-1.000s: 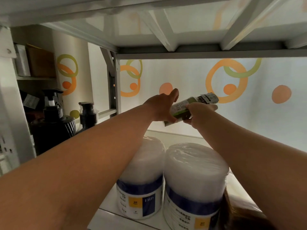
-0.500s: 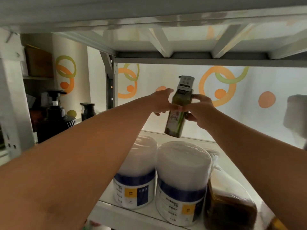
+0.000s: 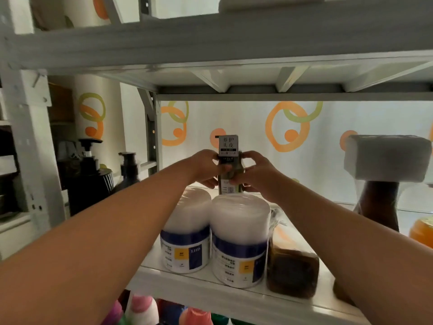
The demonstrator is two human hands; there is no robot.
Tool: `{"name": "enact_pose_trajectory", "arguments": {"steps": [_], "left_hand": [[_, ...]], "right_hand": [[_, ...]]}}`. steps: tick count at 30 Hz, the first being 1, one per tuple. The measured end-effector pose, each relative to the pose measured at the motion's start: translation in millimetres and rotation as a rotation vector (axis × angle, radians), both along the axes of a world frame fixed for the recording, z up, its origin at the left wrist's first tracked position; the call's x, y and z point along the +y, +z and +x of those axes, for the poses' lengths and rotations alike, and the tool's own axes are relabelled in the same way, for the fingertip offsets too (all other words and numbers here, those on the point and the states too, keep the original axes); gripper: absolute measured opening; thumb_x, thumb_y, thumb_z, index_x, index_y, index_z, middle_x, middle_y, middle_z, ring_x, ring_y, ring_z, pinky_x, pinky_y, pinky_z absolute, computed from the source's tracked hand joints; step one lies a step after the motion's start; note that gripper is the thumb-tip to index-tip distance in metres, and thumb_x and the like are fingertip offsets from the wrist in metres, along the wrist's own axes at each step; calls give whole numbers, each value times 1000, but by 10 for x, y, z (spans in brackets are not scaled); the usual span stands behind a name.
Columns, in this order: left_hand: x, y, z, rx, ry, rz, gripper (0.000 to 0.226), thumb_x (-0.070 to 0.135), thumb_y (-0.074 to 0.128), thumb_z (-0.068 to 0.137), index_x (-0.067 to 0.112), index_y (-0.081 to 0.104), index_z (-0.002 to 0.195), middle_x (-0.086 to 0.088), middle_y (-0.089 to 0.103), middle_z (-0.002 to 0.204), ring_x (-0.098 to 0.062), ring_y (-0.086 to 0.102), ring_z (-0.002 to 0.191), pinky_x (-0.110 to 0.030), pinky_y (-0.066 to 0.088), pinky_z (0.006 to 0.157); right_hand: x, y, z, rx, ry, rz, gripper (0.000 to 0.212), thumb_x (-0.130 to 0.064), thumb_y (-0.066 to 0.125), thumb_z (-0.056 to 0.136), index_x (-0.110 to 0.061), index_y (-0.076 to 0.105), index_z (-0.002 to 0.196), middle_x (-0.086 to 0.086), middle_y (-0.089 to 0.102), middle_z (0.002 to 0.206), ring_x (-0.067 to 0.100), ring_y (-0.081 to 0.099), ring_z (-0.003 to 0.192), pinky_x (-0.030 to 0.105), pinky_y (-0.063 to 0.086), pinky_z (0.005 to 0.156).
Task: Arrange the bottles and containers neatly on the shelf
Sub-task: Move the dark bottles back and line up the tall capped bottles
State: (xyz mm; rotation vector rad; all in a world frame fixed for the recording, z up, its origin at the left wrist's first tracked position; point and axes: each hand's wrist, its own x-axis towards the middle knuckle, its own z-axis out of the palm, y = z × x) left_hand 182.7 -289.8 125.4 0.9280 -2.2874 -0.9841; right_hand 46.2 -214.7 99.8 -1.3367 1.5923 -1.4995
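Both hands reach to the back of the white shelf (image 3: 206,288), behind the front row of containers. The left hand (image 3: 206,168) and right hand (image 3: 254,171) close on opposite sides of an upright green bottle (image 3: 229,168); fingers of each wrap its upper body just under the tagged cap, thumbs toward the camera, with the printed tag standing clear above the fingertips. The bottle's lower part shows between the two hands, and its base is hidden behind a white tub, so contact with the shelf cannot be confirmed. Two white tubs with blue bands, the left tub (image 3: 186,233) and the right tub (image 3: 239,238), stand side by side, touching, at the shelf's front edge. A wrapped brown container (image 3: 291,270) stands just beside the right tub, also at the front edge. Toward the shelf's right end stands a brown bottle (image 3: 377,205) with a white wrapped top. Dark pump bottles (image 3: 87,174) stand on the neighbouring shelf unit to the left.
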Motion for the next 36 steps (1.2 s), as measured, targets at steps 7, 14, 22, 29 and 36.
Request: {"name": "enact_pose_trajectory", "arguments": {"steps": [7,14,22,29,36], "left_hand": [[209,-72,58,-12,30,-14,43,20,57,93,6,46,132,-16,62,107,-27,63,79,-31,54,71],[257,-91,104,-112,23,-98,38,20,58,91,7,48,126,-14,61,117,-23,63,85,-22,50,63],[244,-123,119,-148,60,-131,48,22,61,88,13,45,132,-11,56,128,-27,61,106,-42,48,95],[285,-72,146,-178,70,-132,41,13,59,88,11,48,127,-12,61,120,-28,60,106,-42,47,97],[259,-46,241,-205,147,-167,41,9,55,89,11,49,130,-11,57,127,-25,54,115,-26,38,86]], "right_hand": [[125,-60,33,74,20,25,64,12,70,65,-20,50,118,29,62,108,31,60,87,52,48,92],[177,-81,26,79,44,51,60,9,72,69,-11,49,121,13,63,90,24,60,79,32,49,72],[197,-82,37,163,-8,68,56,-5,79,68,-14,51,115,10,68,89,15,62,69,21,50,56],[227,3,88,214,21,96,49,-10,78,72,-12,52,114,8,66,98,13,62,74,19,50,58],[107,126,220,399,-44,170,53,-27,77,73,-16,56,120,9,62,95,18,54,76,26,41,59]]}}
